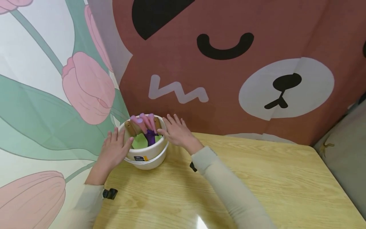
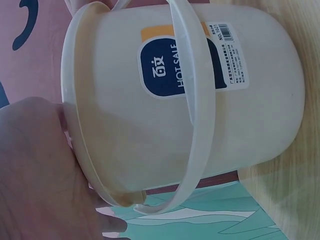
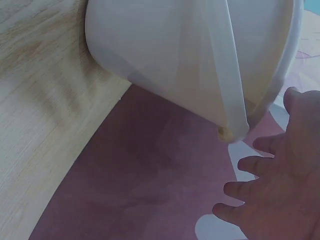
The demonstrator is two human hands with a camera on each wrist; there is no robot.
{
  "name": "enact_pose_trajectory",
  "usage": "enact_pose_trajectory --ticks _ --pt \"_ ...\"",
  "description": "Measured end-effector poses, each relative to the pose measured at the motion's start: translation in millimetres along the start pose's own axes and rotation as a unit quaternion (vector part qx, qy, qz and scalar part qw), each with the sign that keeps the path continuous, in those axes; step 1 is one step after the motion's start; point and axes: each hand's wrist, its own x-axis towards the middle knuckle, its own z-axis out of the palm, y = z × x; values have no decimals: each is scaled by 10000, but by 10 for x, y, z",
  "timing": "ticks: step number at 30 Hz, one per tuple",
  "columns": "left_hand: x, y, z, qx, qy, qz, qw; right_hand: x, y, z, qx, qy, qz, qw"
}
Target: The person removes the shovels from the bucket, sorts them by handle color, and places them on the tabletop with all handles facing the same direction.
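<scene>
A white plastic bucket [image 1: 155, 150] stands upright on the wooden table, its handle [image 2: 199, 145] hanging down over the label side. Inside it are pink-handled tools [image 1: 143, 124] with purple heads, a green scoop-like piece [image 1: 140, 142] and brown handles [image 1: 130, 128]; their lower parts are hidden. At the left of the rim is my left hand [image 1: 113, 151], fingers extended, thumb over the near edge. My right hand [image 1: 178, 131] is spread at the opposite side, its thumb close to the rim. Neither hand curls round anything.
The table [image 1: 257, 178] runs off to the right. Behind it hangs a brown bear-print cloth [image 1: 223, 111], and a tulip-print cloth [image 1: 88, 89] borders the left side, close to the bucket. Grey fabric [image 1: 349, 143] lies past the table's right edge.
</scene>
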Motion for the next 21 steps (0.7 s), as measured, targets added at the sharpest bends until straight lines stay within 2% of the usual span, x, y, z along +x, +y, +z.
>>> enact_pose_trajectory --ticks 12,21 --pt "88 -45 -5 -71 -129 -56 9999 141 -78 97 143 -220 -131 9996" --pt "85 -48 2 -128 -139 12 9998 158 -60 143 316 -525 -321 9976"
